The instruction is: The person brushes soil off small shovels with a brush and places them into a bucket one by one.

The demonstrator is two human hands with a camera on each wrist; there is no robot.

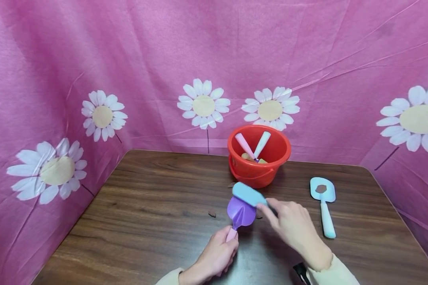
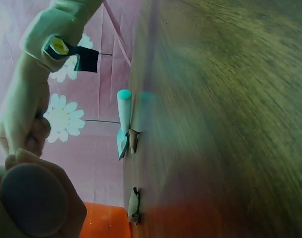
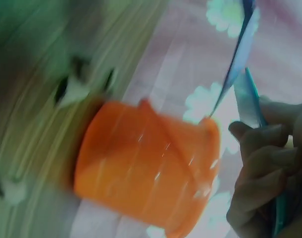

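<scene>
In the head view my left hand (image 1: 217, 251) grips the pink handle of a small purple toy shovel (image 1: 241, 211), its blade raised and pointing away. My right hand (image 1: 292, 223) holds a light blue flat-bladed tool (image 1: 249, 194) across the upper part of the purple blade. I cannot tell whether the two touch. The right wrist view shows the right fingers (image 3: 265, 153) curled round the blue tool, its blade edge-on near the purple one. The left wrist view shows the rounded handle end (image 2: 34, 198) in my left hand.
A red bucket (image 1: 253, 168) with pink-handled and pale-handled tools stands at the back. A light blue spade (image 1: 327, 221) lies at the right, with a brown patch on its blade. Small brown pieces (image 1: 212, 214) are scattered on the wooden table (image 1: 146, 213). Pink flowered cloth hangs behind.
</scene>
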